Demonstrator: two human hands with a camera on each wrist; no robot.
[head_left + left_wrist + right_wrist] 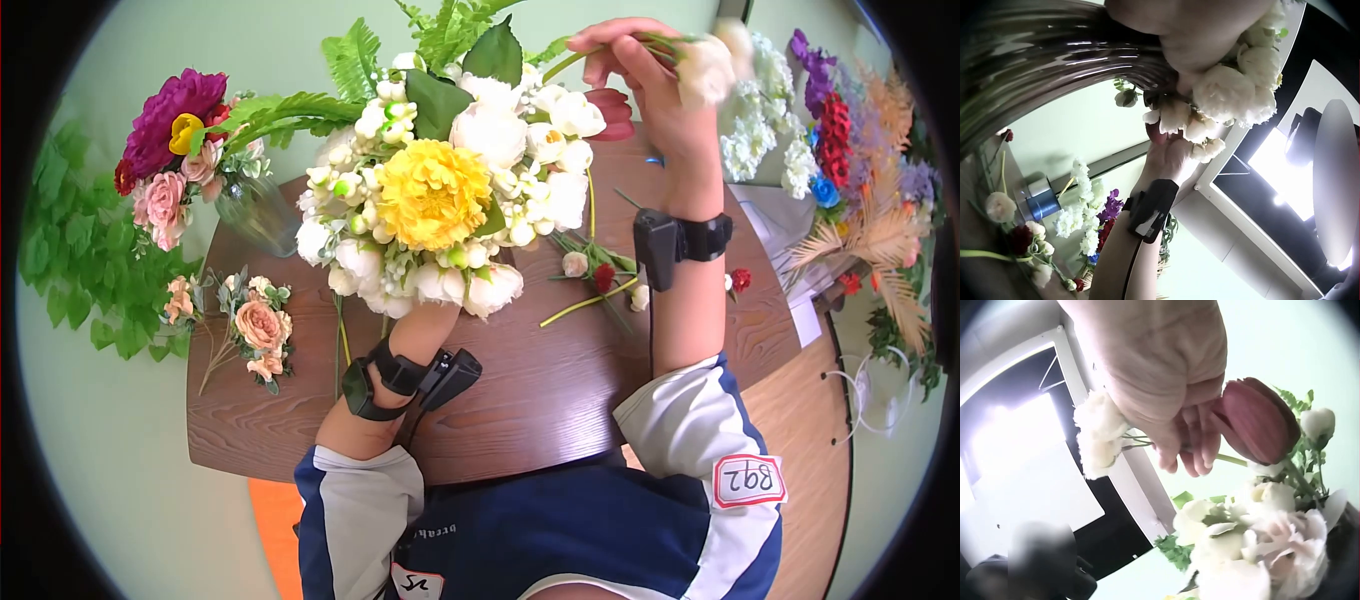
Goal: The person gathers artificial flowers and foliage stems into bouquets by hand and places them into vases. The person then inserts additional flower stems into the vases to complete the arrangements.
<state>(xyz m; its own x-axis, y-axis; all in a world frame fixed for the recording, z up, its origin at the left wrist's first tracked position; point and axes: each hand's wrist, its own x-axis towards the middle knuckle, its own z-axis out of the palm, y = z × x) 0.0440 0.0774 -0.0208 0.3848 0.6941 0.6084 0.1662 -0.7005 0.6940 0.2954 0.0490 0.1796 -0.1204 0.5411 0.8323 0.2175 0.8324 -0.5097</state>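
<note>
A full arrangement of white blooms [487, 137] with a large yellow flower [435, 192] fills the middle of the head view. My left hand [1194, 34] grips the ribbed glass vase [1054, 69] near its mouth; the blooms hide most of this hand from above. Up at the right of the arrangement, my right hand [640, 85] pinches the green stem of a white flower sprig [706, 70] between thumb and fingers. The sprig's heads point right, with its stem reaching left toward the arrangement. A dark red tulip [1259, 422] stands close beside this hand.
Loose stems with small red and white flowers [604, 277] lie on the brown table [530, 400]. At the left are a peach flower sprig [262, 328] and another glass vase [258, 213] with magenta and pink blooms. More flowers [835, 150] crowd the far right.
</note>
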